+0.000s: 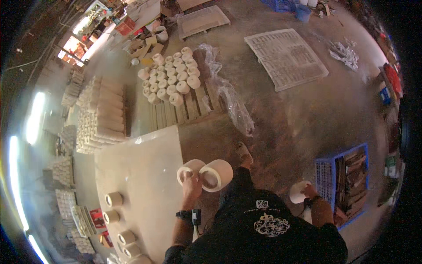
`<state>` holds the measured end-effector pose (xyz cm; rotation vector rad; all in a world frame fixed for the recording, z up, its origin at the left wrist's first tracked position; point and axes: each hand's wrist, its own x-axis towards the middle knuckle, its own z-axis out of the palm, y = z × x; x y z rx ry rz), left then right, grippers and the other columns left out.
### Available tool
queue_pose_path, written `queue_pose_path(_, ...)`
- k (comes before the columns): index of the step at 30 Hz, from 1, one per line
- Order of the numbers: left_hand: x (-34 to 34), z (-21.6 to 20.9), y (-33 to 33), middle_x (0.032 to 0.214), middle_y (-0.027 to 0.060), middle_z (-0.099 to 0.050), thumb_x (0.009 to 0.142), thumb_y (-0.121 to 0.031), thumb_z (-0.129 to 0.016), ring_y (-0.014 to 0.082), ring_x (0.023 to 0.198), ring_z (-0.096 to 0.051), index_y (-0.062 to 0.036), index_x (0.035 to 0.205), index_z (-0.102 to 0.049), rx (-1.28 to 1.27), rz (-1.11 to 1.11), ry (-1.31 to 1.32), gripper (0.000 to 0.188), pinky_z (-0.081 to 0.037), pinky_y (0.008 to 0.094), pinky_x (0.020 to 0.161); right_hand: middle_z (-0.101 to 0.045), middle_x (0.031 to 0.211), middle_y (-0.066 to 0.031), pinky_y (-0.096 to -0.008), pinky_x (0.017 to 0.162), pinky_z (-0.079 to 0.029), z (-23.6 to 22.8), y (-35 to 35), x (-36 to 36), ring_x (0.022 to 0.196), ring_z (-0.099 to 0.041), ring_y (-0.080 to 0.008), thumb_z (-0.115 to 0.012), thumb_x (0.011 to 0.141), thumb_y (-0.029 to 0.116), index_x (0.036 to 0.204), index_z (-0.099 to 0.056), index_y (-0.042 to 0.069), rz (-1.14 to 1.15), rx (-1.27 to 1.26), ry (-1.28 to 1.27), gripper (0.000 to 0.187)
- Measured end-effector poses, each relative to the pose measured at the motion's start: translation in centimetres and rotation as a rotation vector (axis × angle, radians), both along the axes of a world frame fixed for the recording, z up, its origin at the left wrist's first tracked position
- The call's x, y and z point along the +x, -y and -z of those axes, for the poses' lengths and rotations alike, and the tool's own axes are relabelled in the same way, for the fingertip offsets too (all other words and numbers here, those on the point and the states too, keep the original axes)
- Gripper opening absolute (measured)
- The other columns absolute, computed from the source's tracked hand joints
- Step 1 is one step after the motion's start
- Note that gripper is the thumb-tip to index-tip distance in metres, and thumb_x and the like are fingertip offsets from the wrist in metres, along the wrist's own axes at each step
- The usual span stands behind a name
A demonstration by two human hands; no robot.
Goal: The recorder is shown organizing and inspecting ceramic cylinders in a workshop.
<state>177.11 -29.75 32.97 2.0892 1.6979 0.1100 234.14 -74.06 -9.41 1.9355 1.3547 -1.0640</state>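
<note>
My left hand (192, 186) is closed on two off-white hollow cylinders, its fingers at their adjoining rims. One cylinder (186, 168) is on the left and the other cylinder (224, 173) touches it on the right, their open ends toward me. At my right side, my right hand (311, 192) grips a third pale cylinder (296, 193). A pale flat tabletop (145, 176) lies left of my left hand. Along its left edge stand several similar cylinders, among them one nearer the far end (114, 199) and one lower down (126, 237).
Ahead, a wooden pallet (176, 115) bears several rows of pale cylinders; a tall stack (103, 114) stands left of it. Crumpled clear plastic (233, 103) lies on the floor. A blue crate (324, 178) with dark pieces is by my right arm. A flat pallet (285, 59) lies farther off.
</note>
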Motion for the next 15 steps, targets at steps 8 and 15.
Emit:
queue_pose_path(8,4.2,4.2,-12.4,0.109,0.0256,-0.056,0.086,-0.026,-0.06,0.0435,0.105,-0.052,-0.0058,0.11,-0.062,-0.06,-0.049,0.133,0.031,-0.043,0.0509,0.092,-0.063,0.105,-0.0203,-0.0382,0.064,-0.052,-13.8,-18.7,3.4,0.098,-0.063,-0.0335,-0.047,0.098,0.04,0.118,-0.054,0.002,1.114,0.346,-0.609,0.044)
queue_pose_path(15,2.9,2.4,-20.9,0.106,0.0247,-0.055,0.086,-0.025,-0.058,0.0445,0.1,-0.054,-0.0053,0.103,-0.062,-0.09,-0.27,0.215,0.026,-0.047,0.0514,0.084,-0.062,0.089,-0.0142,-0.0396,0.059,-0.051,-19.8,-43.7,5.7,0.076,-0.062,-0.0228,-0.069,0.082,0.003,0.11,-0.044,-0.002,0.905,0.394,-0.542,0.038)
